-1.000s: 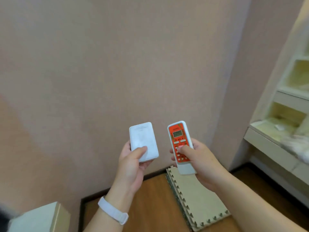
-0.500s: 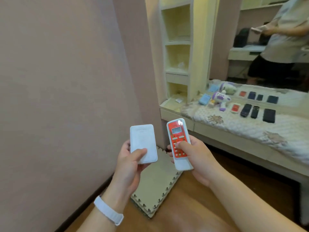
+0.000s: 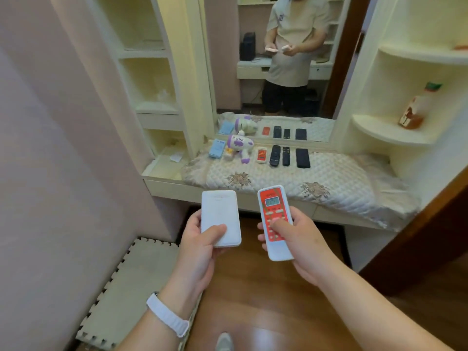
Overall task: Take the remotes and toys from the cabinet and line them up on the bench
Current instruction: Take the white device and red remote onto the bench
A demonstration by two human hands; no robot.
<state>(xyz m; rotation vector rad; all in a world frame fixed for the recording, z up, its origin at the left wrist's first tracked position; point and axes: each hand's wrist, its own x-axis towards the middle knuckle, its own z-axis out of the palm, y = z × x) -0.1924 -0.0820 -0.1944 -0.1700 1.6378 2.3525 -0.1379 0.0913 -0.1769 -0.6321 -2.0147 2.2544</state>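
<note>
My left hand (image 3: 200,249) grips a flat white remote (image 3: 219,217), thumb on its lower face. A red-and-white remote (image 3: 274,221) with a small display is held in my right hand (image 3: 301,245), thumb on its buttons. Both are in front of the bench (image 3: 316,188), which has a quilted cover. On it, in a row near the mirror, lie a blue box (image 3: 216,148), a purple-and-white toy (image 3: 239,146), a small red remote (image 3: 261,155) and three black remotes (image 3: 288,156).
A large mirror (image 3: 278,62) behind the bench reflects a person holding the remotes. Cream shelves (image 3: 152,107) stand at left, curved shelves with a bottle (image 3: 415,107) at right. Foam mats (image 3: 131,295) lean on the pink wall at lower left. Wooden floor below.
The view has swung right from the pink wall to face the bench and mirror. Both hands keep the same hold on their remotes.
</note>
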